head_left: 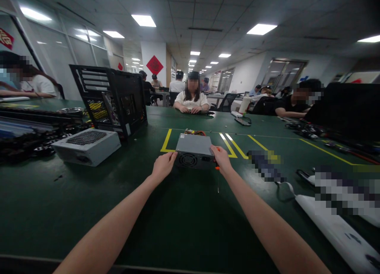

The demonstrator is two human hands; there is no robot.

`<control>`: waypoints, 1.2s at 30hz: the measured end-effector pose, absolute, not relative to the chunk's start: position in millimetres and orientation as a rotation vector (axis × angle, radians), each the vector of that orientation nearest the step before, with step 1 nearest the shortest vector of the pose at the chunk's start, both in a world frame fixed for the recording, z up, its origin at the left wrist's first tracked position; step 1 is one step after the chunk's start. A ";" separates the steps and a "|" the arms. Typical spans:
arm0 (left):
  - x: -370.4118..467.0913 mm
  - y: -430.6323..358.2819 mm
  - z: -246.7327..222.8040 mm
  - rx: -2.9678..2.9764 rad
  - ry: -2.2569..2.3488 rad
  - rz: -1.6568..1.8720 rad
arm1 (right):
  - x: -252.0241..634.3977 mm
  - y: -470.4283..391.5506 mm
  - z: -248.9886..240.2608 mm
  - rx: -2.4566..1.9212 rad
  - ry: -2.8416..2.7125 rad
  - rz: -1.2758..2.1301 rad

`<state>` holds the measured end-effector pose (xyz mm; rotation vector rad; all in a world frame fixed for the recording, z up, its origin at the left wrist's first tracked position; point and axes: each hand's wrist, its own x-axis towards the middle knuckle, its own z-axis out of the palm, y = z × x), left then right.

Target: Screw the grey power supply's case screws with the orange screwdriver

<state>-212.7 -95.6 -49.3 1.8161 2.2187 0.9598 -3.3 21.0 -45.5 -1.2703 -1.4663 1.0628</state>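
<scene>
A grey computer power supply [194, 144] is held level in front of me, its round fan grille and power socket facing my side. My left hand [164, 165] grips its left end, thumb and fingers closed on the edge. At the right end my right hand [222, 159] is closed on the casing. The same hand also has a screwdriver [217, 168] in it, with orange showing at the handle and a thin shaft pointing down. A bundle of coloured cables [196, 132] lies behind the power supply. Whether the casing touches the table is hard to see.
A black computer case [118, 96] stands at the left, with another power supply [87, 145] before it. Black parts [38, 125] are piled farther left. White devices [335, 226] with a cable lie at the right. A person [192, 97] sits opposite. Yellow tape marks the green table [184, 226].
</scene>
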 end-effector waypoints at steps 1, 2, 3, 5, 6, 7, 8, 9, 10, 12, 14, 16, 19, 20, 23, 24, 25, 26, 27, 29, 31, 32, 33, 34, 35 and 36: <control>-213.2 -95.7 -49.2 1.812 2.214 0.966 | -3.9 19.3 -45.1 -1.270 -1.461 1.058; -213.5 -96.1 -49.1 1.808 2.210 0.971 | -4.2 18.1 -44.8 -1.269 -1.457 1.052; -213.5 -96.9 -49.0 1.804 2.208 0.975 | -4.3 17.3 -44.7 -1.266 -1.451 1.046; -212.6 -98.9 -48.8 1.791 2.215 0.986 | -3.0 15.7 -45.0 -1.258 -1.433 1.031; -211.8 -99.9 -48.8 1.784 2.220 0.992 | -1.5 14.5 -45.3 -1.253 -1.421 1.021; -210.8 -100.9 -48.8 1.778 2.222 1.000 | 0.6 12.9 -45.7 -1.248 -1.409 1.013; -209.8 -101.7 -48.9 1.776 2.221 1.010 | 3.2 10.8 -46.1 -1.242 -1.401 1.008; -208.8 -102.4 -49.2 1.779 2.215 1.021 | 6.1 8.1 -46.7 -1.234 -1.400 1.009; -207.8 -103.0 -49.6 1.784 2.206 1.030 | 9.2 4.9 -47.3 -1.225 -1.409 1.018; -206.3 -103.6 -50.8 1.792 2.196 1.045 | 15.2 -2.4 -48.9 -1.205 -1.445 1.056; -205.2 -103.7 -52.3 1.792 2.199 1.059 | 20.2 -10.0 -51.1 -1.190 -1.485 1.099; -204.1 -103.6 -53.8 1.792 2.201 1.074 | 23.9 -16.4 -53.5 -1.177 -1.512 1.133; -201.7 -103.8 -55.0 1.802 2.187 1.094 | 28.1 -22.0 -56.4 -1.157 -1.533 1.172; -200.5 -104.0 -55.1 1.806 2.180 1.099 | 29.2 -22.8 -56.9 -1.153 -1.535 1.181; -197.5 -104.7 -54.5 1.820 2.153 1.114 | 32.2 -22.7 -57.3 -1.147 -1.535 1.198; -196.9 -104.9 -54.2 1.822 2.144 1.118 | 33.1 -22.2 -57.3 -1.147 -1.536 1.202; -196.6 -105.0 -53.8 1.822 2.137 1.121 | 34.1 -21.5 -57.3 -1.149 -1.538 1.207; -196.8 -104.9 -53.4 1.819 2.132 1.123 | 35.0 -20.9 -57.4 -1.151 -1.540 1.211; -197.1 -104.8 -53.0 1.815 2.130 1.124 | 36.0 -20.2 -57.4 -1.154 -1.543 1.216; -198.0 -104.6 -52.4 1.804 2.130 1.127 | 37.7 -19.3 -57.3 -1.159 -1.546 1.223; -198.3 -104.9 -52.1 1.797 2.135 1.135 | 38.8 -19.4 -57.0 -1.162 -1.545 1.228; -198.0 -105.3 -52.1 1.795 2.137 1.139 | 38.9 -19.8 -56.7 -1.162 -1.544 1.229; -197.5 -105.9 -52.1 1.796 2.137 1.142 | 38.8 -20.5 -56.4 -1.161 -1.543 1.231; -196.9 -106.5 -52.2 1.798 2.133 1.144 | 38.4 -21.3 -56.1 -1.160 -1.541 1.230; -196.4 -107.1 -52.1 1.801 2.128 1.144 | 37.8 -22.3 -55.9 -1.159 -1.540 1.229; -196.0 -107.6 -52.0 1.803 2.123 1.146 | 37.2 -23.2 -55.9 -1.158 -1.538 1.227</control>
